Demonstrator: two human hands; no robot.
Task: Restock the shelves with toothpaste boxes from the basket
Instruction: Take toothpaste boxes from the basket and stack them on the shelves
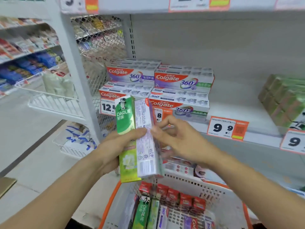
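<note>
Here, a green Darlie box (126,129) and a white Colgate box (145,139) are gripped upright in the curled left hand (113,146), the white box being pinched by the right hand (175,139) fingertips, while stacked boxes (158,86) beyond the fingers show partial restocking and the basket (219,194) below remains well filled.

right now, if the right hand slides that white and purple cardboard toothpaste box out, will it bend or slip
The white and purple cardboard toothpaste box probably stays stiff: its edges look straight. Its glossy face may slip against the green Darlie box, since the left hand grips both. The right hand only pinches its edge.
</note>
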